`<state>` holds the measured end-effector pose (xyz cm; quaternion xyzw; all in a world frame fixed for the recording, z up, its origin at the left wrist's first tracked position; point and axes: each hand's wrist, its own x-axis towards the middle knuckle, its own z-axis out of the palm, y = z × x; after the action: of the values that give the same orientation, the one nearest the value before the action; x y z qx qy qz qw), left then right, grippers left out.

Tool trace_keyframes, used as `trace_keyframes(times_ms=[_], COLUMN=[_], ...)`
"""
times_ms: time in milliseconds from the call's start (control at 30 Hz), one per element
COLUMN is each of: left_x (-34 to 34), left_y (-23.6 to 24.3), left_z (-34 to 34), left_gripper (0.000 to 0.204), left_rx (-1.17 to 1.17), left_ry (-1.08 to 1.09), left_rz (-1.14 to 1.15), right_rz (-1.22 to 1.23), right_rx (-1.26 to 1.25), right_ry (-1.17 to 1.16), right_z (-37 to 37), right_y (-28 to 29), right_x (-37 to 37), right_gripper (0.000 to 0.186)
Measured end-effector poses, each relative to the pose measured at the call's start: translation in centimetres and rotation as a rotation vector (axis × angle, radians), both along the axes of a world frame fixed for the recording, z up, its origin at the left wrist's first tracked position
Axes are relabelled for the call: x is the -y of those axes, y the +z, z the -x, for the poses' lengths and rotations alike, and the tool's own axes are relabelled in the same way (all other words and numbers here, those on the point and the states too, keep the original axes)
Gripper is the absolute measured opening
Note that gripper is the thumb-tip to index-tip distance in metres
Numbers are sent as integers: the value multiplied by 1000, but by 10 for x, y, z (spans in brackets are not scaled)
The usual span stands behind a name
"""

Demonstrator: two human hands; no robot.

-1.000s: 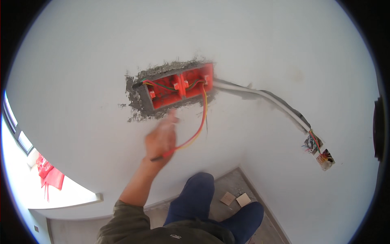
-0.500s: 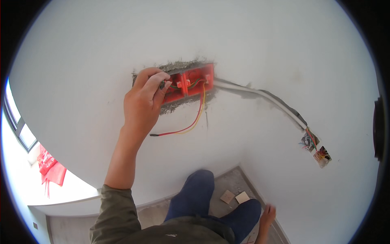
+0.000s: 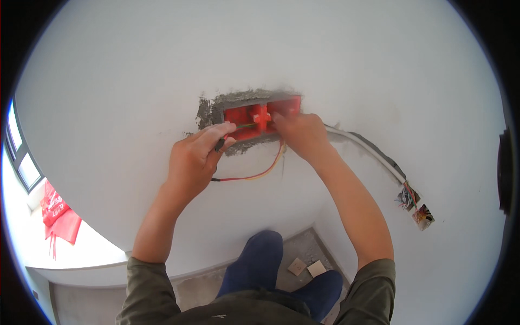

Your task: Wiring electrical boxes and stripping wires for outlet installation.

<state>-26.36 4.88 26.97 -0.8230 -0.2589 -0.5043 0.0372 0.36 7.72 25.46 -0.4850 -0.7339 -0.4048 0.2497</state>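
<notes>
A red double wiring box (image 3: 235,115) sits in a roughly cut recess in the white wall. At its left compartment, my left hand (image 3: 195,154) pinches a green wire (image 3: 246,125); a black wrapped end (image 3: 219,144) shows between the fingers. My right hand (image 3: 303,135) reaches into the right compartment with its fingers curled together. Its fingertips are blurred and partly hidden, so what they grip cannot be made out. Below the box hangs a loop of red and yellow wires (image 3: 261,174), whose dark tip lies beside my left hand.
A white conduit (image 3: 368,145) runs along a groove to two wall openings (image 3: 422,216) with loose wires. Two square plates (image 3: 316,268) lie on the floor near my knees. At the left, a red bag (image 3: 65,219) rests on a ledge by the window (image 3: 27,168).
My right hand has come up from beside my knee into the box's right compartment. My left hand, still on the green wire, sits slightly lower against the box, which shows further right in view.
</notes>
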Motion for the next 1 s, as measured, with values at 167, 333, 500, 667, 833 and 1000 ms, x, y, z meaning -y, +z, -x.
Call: trace_keyframes(times_ms=[167, 333, 500, 667, 833, 1000], left_x=[-6, 8, -7, -14, -17, -16], left_y=[-19, -69, -56, -40, -42, -36], left_z=[-2, -32, -30, -14, -12, -12], left_gripper=[23, 35, 39, 34, 32, 29], left_rx=[4, -68, 75, 137, 158, 267], left_ry=[-124, -162, -41, -37, -80, -198], left_rz=[-182, -149, -410, -281, -266, -142], right_rz=[30, -103, -83, 30, 308, 367], right_rx=[103, 94, 36, -194, -166, -51], right_ry=[-130, -195, -89, -58, -183, -236], right_z=[2, 14, 4, -1, 6, 10], right_y=[6, 2, 0, -15, -3, 9], right_x=[-14, -26, -19, 7, 22, 20], right_gripper=[9, 8, 15, 42, 53, 56])
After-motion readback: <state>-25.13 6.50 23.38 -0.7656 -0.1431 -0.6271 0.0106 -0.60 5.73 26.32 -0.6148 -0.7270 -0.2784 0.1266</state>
